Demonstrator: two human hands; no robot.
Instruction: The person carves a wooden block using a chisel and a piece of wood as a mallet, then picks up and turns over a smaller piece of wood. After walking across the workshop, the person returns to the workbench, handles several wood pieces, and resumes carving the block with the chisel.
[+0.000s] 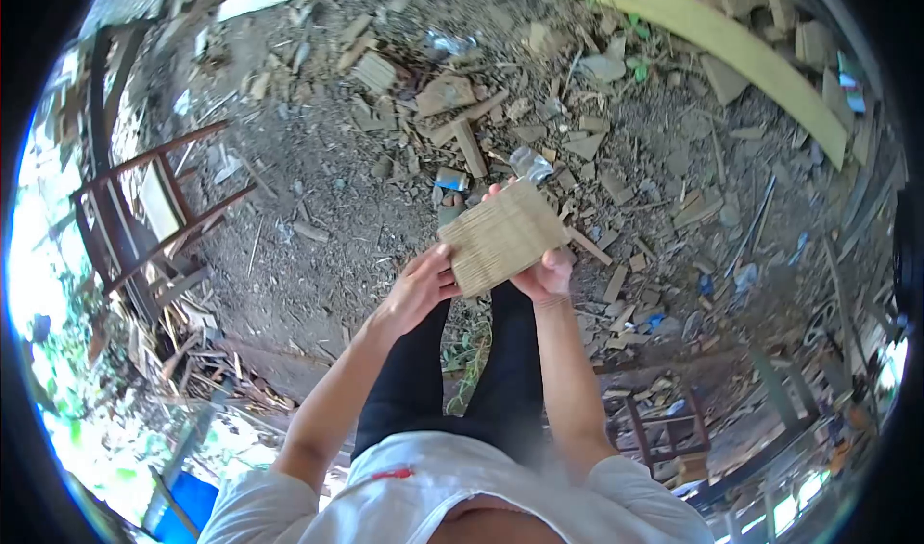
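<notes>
Fingers (439, 255) closed on board (505, 236), left hand (416, 292) and right hand (545, 276) — blue can (450, 179) beyond, contents hidden.

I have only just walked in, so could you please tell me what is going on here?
A person is holding a flat, ribbed tan board in both hands, the left hand at one end and the right hand near the other. It is held up above dirt ground strewn with wood scraps. A blue can lies just beyond the board.
</notes>
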